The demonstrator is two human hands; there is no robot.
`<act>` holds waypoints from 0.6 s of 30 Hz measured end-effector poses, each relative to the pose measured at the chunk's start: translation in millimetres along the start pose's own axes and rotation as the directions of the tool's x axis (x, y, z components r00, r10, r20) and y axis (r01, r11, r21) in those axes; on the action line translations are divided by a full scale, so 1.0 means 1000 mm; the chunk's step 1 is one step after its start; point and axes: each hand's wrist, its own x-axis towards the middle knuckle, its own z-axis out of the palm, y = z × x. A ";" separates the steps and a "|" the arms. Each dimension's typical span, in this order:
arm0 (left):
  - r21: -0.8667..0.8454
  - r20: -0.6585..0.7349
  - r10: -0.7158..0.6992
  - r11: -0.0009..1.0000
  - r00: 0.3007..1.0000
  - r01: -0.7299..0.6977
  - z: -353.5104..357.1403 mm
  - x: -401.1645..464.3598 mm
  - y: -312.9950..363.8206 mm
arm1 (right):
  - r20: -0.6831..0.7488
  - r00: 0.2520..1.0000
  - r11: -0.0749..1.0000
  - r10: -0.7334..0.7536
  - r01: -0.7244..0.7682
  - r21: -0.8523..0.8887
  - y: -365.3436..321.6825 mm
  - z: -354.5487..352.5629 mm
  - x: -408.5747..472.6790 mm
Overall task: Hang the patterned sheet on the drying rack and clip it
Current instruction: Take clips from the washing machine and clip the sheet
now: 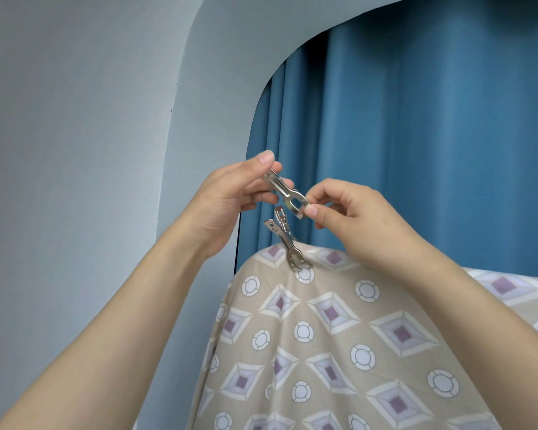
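The beige patterned sheet (339,330), printed with purple diamonds and white rings, hangs over the drying rack, which the cloth hides. One metal clip (288,243) is fastened on the sheet's top fold near its left corner. Above it, a second metal clip (288,193) is held in the air between both hands. My left hand (233,200) pinches its handle end between thumb and fingers. My right hand (354,218) pinches its jaw end with thumb and forefinger.
A blue curtain (416,135) hangs right behind the sheet. A pale grey wall (75,135) fills the left side, with a corner edge running down beside the curtain.
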 end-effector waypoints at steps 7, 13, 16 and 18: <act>-0.189 -0.106 0.158 0.966 0.982 -0.175 -0.027 -0.022 -0.015 | 0.016 0.988 0.983 -0.156 0.157 -0.091 -0.025 0.011 -0.005; -0.329 -0.071 0.136 0.932 0.988 -0.152 -0.061 -0.053 -0.040 | 0.122 0.932 0.867 -0.342 0.362 -0.342 -0.036 0.040 -0.006; -0.335 -0.082 0.155 0.926 0.984 -0.174 -0.078 -0.070 -0.062 | 0.140 0.850 0.663 -0.508 0.490 -0.567 -0.041 0.056 -0.008; -0.341 -0.115 0.170 0.919 0.979 -0.200 -0.086 -0.080 -0.076 | 0.232 0.809 0.503 -0.540 0.531 -0.681 -0.043 0.070 -0.009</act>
